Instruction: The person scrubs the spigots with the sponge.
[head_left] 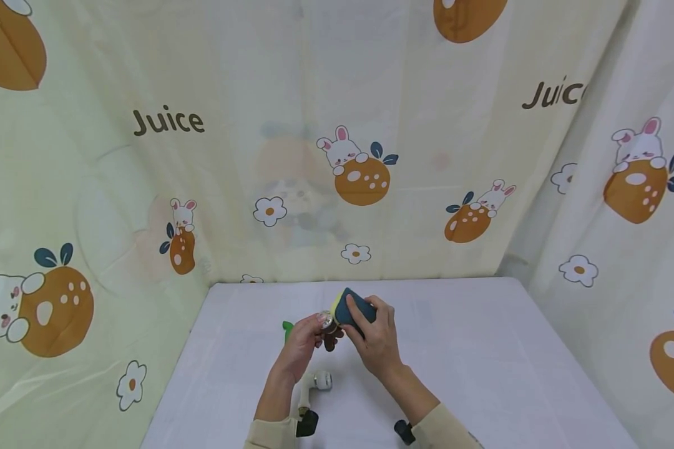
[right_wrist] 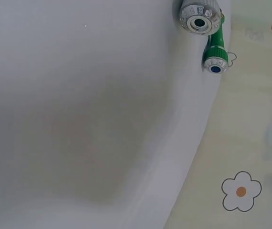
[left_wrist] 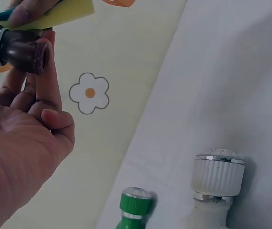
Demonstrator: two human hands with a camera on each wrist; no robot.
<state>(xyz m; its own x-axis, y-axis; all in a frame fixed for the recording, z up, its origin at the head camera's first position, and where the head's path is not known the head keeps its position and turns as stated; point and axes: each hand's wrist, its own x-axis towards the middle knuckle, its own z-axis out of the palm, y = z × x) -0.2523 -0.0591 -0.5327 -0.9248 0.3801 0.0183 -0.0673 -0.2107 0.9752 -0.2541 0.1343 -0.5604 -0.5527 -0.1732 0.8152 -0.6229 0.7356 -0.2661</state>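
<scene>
My left hand [head_left: 299, 346] holds a dark brown plastic tap [head_left: 330, 341] with a ribbed knob and a silver cap. In the left wrist view the fingers lie behind the tap's body, its round open end pointing right. My right hand [head_left: 380, 340] grips a sponge [head_left: 362, 308], yellow on one side and dark green on the other. The sponge's yellow side is right against the tap, near the knob. The right wrist view shows neither the hand nor the sponge.
A white tap [head_left: 306, 390] with a ribbed knob lies beside my left forearm. Behind the left hand is a green tap [head_left: 288, 327], mostly hidden in the head view. The white table [head_left: 455, 349] ends at a printed curtain [head_left: 230, 187] at the back and sides.
</scene>
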